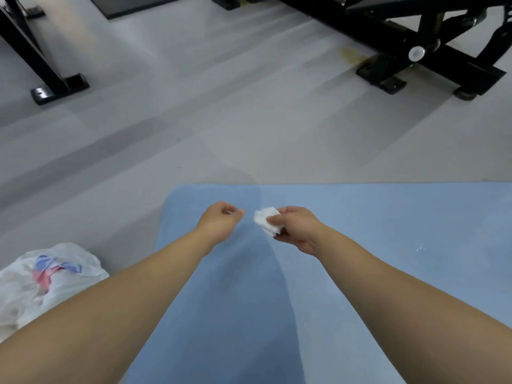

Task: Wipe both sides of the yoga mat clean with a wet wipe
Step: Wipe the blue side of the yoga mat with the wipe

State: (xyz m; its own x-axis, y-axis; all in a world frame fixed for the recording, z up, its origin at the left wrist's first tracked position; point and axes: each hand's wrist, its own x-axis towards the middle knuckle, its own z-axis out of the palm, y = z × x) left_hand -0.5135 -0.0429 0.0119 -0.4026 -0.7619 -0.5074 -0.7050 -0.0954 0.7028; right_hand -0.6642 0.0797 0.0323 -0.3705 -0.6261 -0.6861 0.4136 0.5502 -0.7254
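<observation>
**Wipe in the right hand, mat directly below**

Head view: the blue mat lies flat on the grey floor, its rounded near-left corner ahead and its long axis running off to the right, out of frame. Both hands hang above its left end. The right hand pinches a crumpled white wipe between thumb and fingers. The left hand, just beside it with a small gap between, has its fingers curled loosely; whether it holds anything I cannot tell.

The wipe sits straight above the mat, so the coming move looks like a drop downward, then strokes rightward along the length. A white bag rests on the floor left of the mat.
</observation>
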